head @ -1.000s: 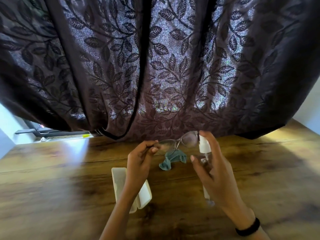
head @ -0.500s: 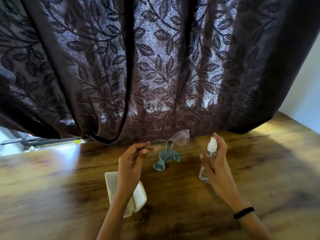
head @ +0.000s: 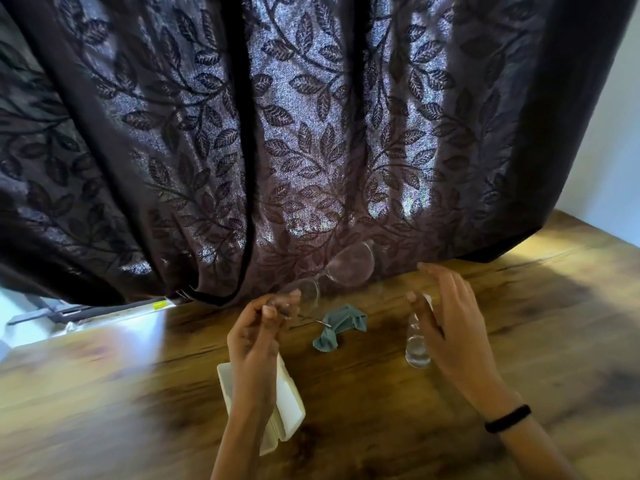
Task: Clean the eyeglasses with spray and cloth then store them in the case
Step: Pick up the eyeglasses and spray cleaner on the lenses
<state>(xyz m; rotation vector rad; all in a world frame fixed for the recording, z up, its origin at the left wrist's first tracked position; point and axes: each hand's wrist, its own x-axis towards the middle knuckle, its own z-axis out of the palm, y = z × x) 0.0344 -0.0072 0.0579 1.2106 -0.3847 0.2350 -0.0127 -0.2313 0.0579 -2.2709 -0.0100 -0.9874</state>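
Observation:
My left hand (head: 259, 337) pinches one temple of the clear-rimmed eyeglasses (head: 353, 268) and holds them up above the wooden table (head: 381, 410), lenses toward the curtain. A small clear spray bottle (head: 417, 348) with a white top stands on the table to the right. My right hand (head: 453, 327) is just beside it, fingers spread, thumb near the bottle's top. A crumpled teal cloth (head: 341, 323) lies on the table between my hands. The white case (head: 287, 407) lies open under my left forearm, partly hidden by it.
A dark leaf-patterned curtain (head: 277, 133) hangs along the table's far edge, right behind the glasses. A bright window ledge (head: 104, 317) shows at the left. There is a black band on my right wrist (head: 507, 419).
My right hand lowered the spray bottle from beside the glasses down onto the table and spread its fingers. My left hand keeps the glasses raised.

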